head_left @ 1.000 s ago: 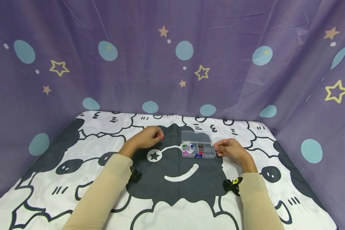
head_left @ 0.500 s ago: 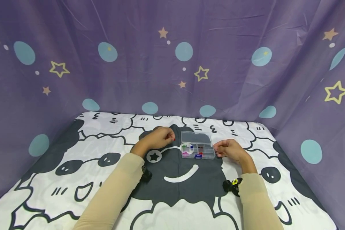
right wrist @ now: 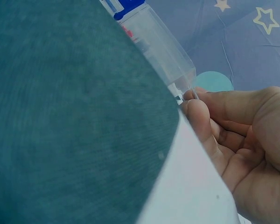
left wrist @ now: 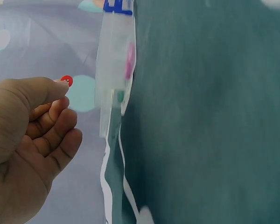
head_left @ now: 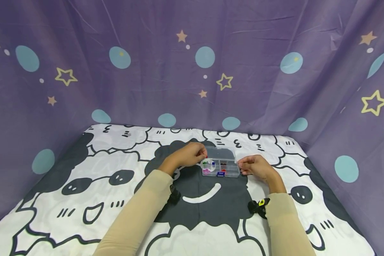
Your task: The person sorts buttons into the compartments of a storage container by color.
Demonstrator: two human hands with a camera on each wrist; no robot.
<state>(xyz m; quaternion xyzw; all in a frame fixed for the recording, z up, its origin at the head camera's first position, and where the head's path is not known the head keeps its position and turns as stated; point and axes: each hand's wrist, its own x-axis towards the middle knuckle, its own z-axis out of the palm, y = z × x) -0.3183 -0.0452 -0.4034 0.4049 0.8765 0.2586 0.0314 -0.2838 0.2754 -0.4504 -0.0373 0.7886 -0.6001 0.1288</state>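
Note:
My left hand (head_left: 192, 154) pinches a small red button (left wrist: 66, 80) between thumb and forefinger, at the upper left of a clear plastic compartment box (head_left: 232, 174). The box lies with its clear lid (head_left: 222, 153) raised at the back and a blue latch (head_left: 221, 174) at the front. Its compartments hold small pink pieces (head_left: 206, 170), green pieces (head_left: 205, 163), a blue piece (head_left: 213, 163) and red ones (head_left: 223, 170). At the right end of the box, my right hand (head_left: 258, 166) pinches the clear edge between thumb and fingertips.
A cloth (head_left: 198, 217) with large sheep-like drawings covers the table, and the box rests on its dark grey patch. Purple curtains (head_left: 166, 92) with stars and dots hang behind and at both sides. Each wrist carries a black camera mount (head_left: 258, 207).
My left hand has moved right with the red button, from the open cloth to the left end of the box. My right hand and the box have stayed in place.

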